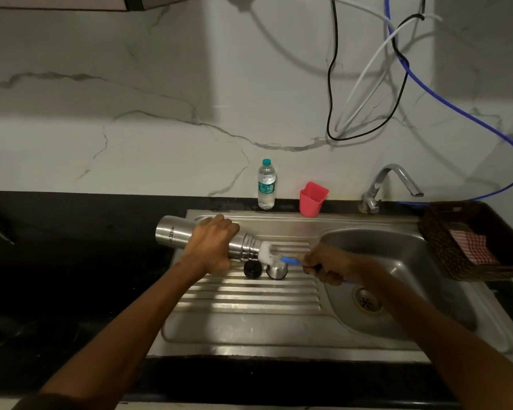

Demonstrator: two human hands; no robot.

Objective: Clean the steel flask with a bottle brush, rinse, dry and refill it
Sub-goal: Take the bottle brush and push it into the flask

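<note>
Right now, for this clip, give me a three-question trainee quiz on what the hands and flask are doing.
1. True or false: the steel flask stands upright in the sink basin.
2. Which hand holds the bottle brush? A) left B) right
3. Fill in: the flask's two caps lie on the ___.

Key: 1. False; the left hand holds it sideways over the drainboard. 2. B, the right hand. 3. Drainboard.

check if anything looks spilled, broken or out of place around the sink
Nothing looks spilled or broken. The only untidy thing is the loose cables and blue hose dangling down the wall above the tap.
</note>
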